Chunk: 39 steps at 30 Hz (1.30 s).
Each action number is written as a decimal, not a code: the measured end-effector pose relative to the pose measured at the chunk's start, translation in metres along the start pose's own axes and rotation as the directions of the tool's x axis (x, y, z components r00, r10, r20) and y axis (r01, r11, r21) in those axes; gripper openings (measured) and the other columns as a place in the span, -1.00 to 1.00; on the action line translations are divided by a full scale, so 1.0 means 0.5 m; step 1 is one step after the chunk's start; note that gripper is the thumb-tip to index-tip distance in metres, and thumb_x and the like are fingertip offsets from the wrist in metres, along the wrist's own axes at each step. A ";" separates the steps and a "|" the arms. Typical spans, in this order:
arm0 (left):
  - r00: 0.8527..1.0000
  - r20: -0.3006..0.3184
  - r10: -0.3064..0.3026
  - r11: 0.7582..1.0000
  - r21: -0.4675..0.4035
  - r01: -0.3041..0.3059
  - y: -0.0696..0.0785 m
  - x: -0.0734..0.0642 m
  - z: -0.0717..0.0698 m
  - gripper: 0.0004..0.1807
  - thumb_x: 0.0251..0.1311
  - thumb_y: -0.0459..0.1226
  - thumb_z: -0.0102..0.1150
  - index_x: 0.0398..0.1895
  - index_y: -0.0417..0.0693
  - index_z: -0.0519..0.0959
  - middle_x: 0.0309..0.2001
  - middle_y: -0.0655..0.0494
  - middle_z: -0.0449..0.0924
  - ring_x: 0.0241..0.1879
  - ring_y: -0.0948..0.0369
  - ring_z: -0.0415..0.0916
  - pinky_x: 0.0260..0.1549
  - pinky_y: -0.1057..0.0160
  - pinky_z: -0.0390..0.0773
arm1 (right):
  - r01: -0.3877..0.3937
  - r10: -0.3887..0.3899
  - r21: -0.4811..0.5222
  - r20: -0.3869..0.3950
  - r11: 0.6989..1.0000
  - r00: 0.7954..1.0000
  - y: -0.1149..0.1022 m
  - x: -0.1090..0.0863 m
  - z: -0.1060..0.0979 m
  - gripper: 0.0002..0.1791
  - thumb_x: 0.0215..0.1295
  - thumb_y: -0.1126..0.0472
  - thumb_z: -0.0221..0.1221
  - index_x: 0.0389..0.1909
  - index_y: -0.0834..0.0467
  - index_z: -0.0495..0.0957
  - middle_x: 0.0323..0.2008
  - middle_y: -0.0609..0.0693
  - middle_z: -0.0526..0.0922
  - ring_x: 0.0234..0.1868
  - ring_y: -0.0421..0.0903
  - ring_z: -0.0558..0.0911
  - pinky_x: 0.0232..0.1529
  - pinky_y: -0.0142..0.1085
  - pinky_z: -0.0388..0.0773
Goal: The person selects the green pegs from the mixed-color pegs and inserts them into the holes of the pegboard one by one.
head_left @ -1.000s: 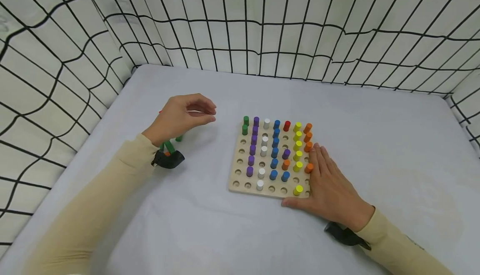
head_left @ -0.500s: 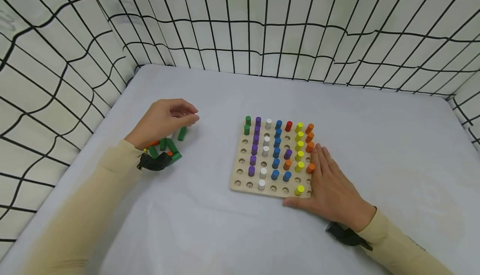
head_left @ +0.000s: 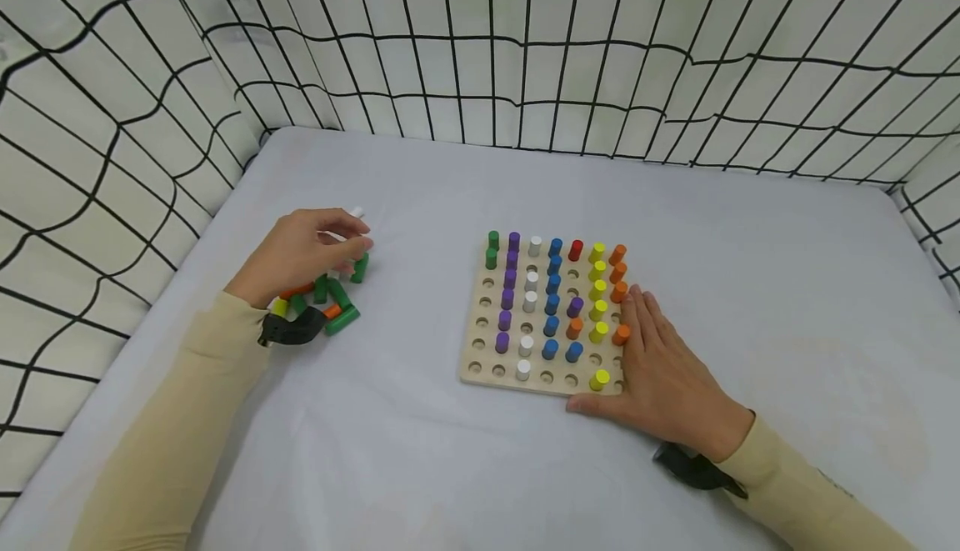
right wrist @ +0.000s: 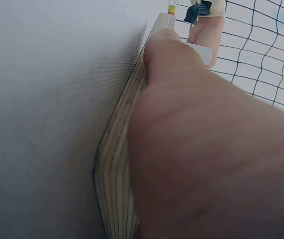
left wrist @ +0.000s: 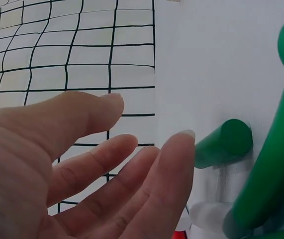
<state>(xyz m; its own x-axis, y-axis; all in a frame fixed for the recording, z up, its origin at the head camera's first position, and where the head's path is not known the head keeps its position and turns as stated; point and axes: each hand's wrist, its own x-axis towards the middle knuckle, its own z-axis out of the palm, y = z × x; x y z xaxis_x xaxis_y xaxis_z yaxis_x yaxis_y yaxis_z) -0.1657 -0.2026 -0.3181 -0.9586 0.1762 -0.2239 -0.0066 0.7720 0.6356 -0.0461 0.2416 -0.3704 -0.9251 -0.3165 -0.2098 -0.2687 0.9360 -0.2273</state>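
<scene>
My left hand [head_left: 300,251] is over a small pile of loose pegs at the left of the table. In the left wrist view its thumb stands apart from bent fingers [left wrist: 174,174], with nothing between them. Just beyond the fingertips there are green pegs [left wrist: 234,139] and a white peg [left wrist: 209,214]. My right hand [head_left: 667,380] lies against the right side of a wooden pegboard [head_left: 486,355], fingers straight, thumb along its front edge. Columns of pegs stand upright in the board, among them purple pegs [head_left: 507,299], blue pegs [head_left: 552,305] and yellow pegs [head_left: 597,291].
Several green pegs [head_left: 342,320], a yellow peg [head_left: 280,307] and orange pegs [head_left: 332,312] lie partly under the left wrist and its black strap [head_left: 292,328]. White cloth [head_left: 420,451] covers the table. A black wire grid [head_left: 491,42] rises at the back and sides.
My left hand has moved left and slightly nearer, away from the board and over the loose pegs. A white peg now shows beyond its fingers. My right hand stays at the board's edge.
</scene>
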 end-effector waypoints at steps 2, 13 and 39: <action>1.000 0.001 0.001 1.000 0.009 -0.001 -0.003 -0.001 -0.002 -0.46 0.35 0.21 0.21 0.22 0.13 0.61 0.16 0.05 0.67 -0.26 0.21 0.76 -0.20 0.30 0.60 | 0.001 -0.001 -0.001 0.002 1.000 1.000 0.000 0.001 0.000 0.64 -0.05 -0.83 -0.03 0.62 0.41 -0.30 0.66 0.38 -0.28 0.68 0.40 -0.15 0.64 0.28 0.03; 0.999 -0.015 0.041 0.990 0.133 -0.039 -0.006 0.008 0.004 -0.51 0.37 0.09 0.26 0.20 0.02 0.63 0.11 -0.05 0.73 0.10 0.03 0.70 -0.15 0.28 0.59 | 0.011 -0.010 0.011 -0.012 1.000 1.000 0.002 0.000 -0.002 0.64 -0.05 -0.81 0.01 0.62 0.41 -0.30 0.66 0.39 -0.28 0.68 0.39 -0.15 0.64 0.29 0.02; 0.989 0.072 0.132 0.982 0.125 -0.140 -0.007 0.015 0.032 -0.55 0.24 -0.10 0.47 0.16 -0.03 0.68 -0.04 0.02 0.80 -0.03 0.15 0.68 -0.18 0.55 0.56 | 0.004 -0.003 0.010 -0.014 1.000 1.000 0.001 0.000 -0.002 0.64 -0.05 -0.82 -0.01 0.62 0.42 -0.28 0.66 0.39 -0.26 0.68 0.39 -0.16 0.64 0.30 0.02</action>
<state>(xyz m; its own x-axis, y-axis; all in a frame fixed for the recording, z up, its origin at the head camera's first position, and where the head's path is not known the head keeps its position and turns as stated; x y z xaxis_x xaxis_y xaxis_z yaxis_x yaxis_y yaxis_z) -0.1686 -0.1941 -0.3336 -0.9282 0.3197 -0.1905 0.1633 0.8098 0.5635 -0.0468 0.2423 -0.3697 -0.9278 -0.3176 -0.1958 -0.2692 0.9332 -0.2380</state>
